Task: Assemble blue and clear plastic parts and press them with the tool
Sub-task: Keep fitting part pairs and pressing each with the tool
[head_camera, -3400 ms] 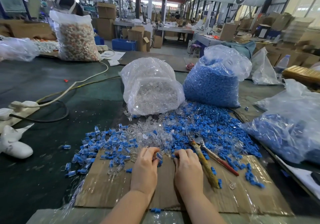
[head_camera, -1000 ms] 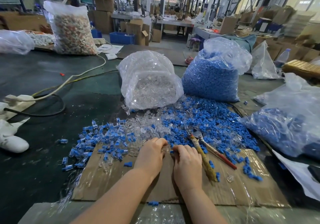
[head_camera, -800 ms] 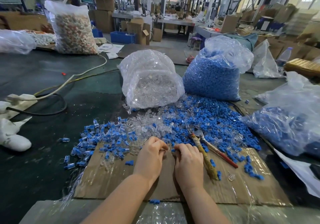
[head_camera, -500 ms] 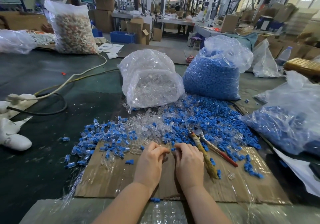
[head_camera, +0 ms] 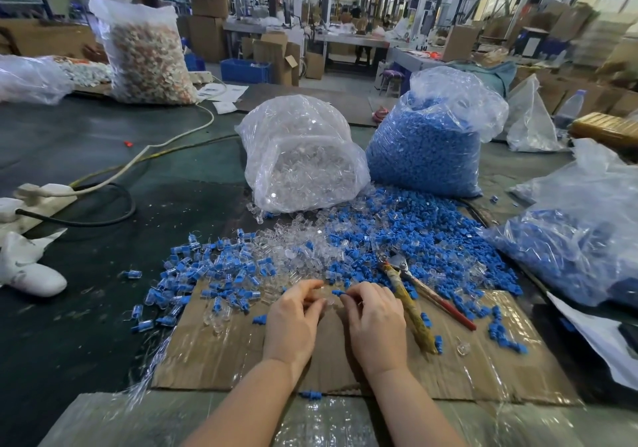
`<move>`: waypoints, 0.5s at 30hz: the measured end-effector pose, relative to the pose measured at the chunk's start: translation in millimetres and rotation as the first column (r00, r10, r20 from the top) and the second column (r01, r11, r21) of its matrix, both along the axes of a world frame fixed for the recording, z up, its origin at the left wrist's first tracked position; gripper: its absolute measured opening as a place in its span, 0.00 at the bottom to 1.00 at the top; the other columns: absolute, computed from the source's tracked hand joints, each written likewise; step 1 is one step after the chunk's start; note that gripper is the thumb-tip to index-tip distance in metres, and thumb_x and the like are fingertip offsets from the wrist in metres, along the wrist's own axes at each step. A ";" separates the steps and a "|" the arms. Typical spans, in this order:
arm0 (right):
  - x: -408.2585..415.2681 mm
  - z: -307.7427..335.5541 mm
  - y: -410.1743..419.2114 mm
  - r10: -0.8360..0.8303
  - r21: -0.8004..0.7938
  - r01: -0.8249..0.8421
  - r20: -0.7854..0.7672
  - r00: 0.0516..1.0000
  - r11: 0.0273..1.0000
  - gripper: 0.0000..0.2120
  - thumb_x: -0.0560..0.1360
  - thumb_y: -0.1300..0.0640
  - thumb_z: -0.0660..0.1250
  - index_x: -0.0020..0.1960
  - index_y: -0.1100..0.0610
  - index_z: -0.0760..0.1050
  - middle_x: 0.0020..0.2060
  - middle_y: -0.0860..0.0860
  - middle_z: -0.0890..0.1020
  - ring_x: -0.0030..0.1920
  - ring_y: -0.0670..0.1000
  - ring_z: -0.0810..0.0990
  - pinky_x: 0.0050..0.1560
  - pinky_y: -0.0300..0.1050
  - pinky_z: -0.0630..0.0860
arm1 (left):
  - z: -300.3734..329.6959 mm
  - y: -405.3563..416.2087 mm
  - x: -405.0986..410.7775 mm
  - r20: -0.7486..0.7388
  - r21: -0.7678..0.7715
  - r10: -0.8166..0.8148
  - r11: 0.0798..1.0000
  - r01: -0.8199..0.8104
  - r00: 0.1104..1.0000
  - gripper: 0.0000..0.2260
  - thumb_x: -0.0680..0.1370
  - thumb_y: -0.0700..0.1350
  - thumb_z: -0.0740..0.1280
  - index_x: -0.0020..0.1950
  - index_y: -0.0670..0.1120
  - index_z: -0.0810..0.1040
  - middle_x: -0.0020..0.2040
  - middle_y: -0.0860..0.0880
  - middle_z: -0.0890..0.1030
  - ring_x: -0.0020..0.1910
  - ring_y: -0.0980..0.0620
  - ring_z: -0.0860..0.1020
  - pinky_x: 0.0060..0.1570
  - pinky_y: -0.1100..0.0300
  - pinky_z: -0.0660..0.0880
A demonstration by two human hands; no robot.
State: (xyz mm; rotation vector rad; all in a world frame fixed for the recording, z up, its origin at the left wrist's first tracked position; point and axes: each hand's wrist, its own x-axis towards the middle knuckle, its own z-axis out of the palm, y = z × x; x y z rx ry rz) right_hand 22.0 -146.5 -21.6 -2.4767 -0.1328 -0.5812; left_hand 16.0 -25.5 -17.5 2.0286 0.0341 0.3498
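Two hands meet over the cardboard (head_camera: 476, 363) in the head view. Half a second ago your fingertips were pressed close together; now they have drawn slightly apart. Your right hand (head_camera: 374, 322) pinches a blue part (head_camera: 339, 293), and your left hand (head_camera: 293, 315) is curled round what looks like a clear part (head_camera: 326, 301). They appear not yet joined. The tool (head_camera: 409, 303) lies untouched just beside your right hand, so pressing waits. Loose parts are heaped on the bench (head_camera: 86, 326) beyond.
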 end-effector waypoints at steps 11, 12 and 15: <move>-4.9 4.5 2.6 0.096 -0.076 -0.091 0.068 0.993 0.993 0.08 0.71 0.61 0.70 0.36 0.57 0.71 0.32 0.50 0.76 0.36 0.53 0.74 0.40 0.49 0.72 | -2.5 1.0 2.9 -0.060 -0.037 -0.001 0.999 -0.001 0.998 0.09 0.77 0.40 0.64 0.42 0.54 0.72 0.39 0.55 0.78 0.40 0.59 0.76 0.42 0.69 0.74; -4.9 4.2 2.4 0.106 -0.076 -0.100 0.083 0.991 0.992 0.08 0.70 0.61 0.70 0.35 0.57 0.71 0.32 0.50 0.76 0.36 0.52 0.74 0.39 0.49 0.72 | -3.0 1.0 3.3 -0.071 -0.038 -0.001 0.999 -0.001 0.998 0.08 0.78 0.41 0.64 0.42 0.53 0.72 0.39 0.54 0.78 0.40 0.58 0.77 0.42 0.66 0.76; -5.2 4.4 2.1 0.127 -0.065 -0.120 0.111 0.986 0.991 0.08 0.70 0.62 0.70 0.35 0.57 0.72 0.32 0.49 0.75 0.35 0.51 0.73 0.38 0.47 0.73 | -4.0 0.8 4.2 -0.082 -0.051 -0.004 0.999 0.000 0.997 0.06 0.78 0.41 0.63 0.43 0.52 0.73 0.39 0.53 0.78 0.41 0.56 0.78 0.44 0.60 0.78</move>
